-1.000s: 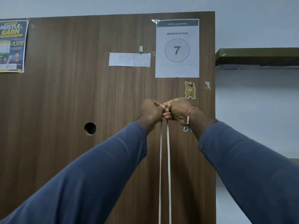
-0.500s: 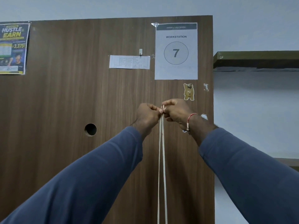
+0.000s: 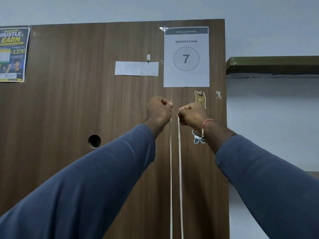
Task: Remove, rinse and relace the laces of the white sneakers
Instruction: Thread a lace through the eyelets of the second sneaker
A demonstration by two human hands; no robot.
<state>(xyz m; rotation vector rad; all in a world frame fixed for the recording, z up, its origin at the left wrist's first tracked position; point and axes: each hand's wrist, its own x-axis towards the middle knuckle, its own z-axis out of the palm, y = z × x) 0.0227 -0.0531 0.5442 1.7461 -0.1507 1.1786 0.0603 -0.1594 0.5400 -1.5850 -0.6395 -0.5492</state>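
Two thin white lace strands hang straight down in the middle of the view, side by side with a small gap between them. I cannot tell if they are one lace or two. Both run down out of the bottom of the view.

The left strand (image 3: pixel 171 169) goes up into the left hand (image 3: pixel 158 112). That hand is curled up and pinches the top of the strand, and a tiny tip sticks out above the fingers. The right strand (image 3: pixel 179 169) goes up into the right hand (image 3: pixel 193 116), which is curled too and pinches its top end. The two hands are held up high, near each other but not touching. A thin red bracelet (image 3: pixel 206 124) sits on the right wrist. Both arms wear blue sleeves (image 3: pixel 86 187).

Behind the hands stands a big brown wood board (image 3: pixel 69 109). Just above the right hand is a bear sticker (image 3: pixel 200 99). A second sticker (image 3: pixel 196 139) peeks out from behind the right wrist. Higher up is a white sign (image 3: pixel 186 56) that says WORKSTATION 7. Left of it a small paper (image 3: pixel 136 68) hangs from a little hook (image 3: pixel 148 57). There is a round hole (image 3: pixel 94 141) in the board on the left. Far left is a dark poster (image 3: pixel 13 54) with yellow words. To the right of the board are a pale wall (image 3: pixel 276 118) and a dark shelf (image 3: pixel 272 65).
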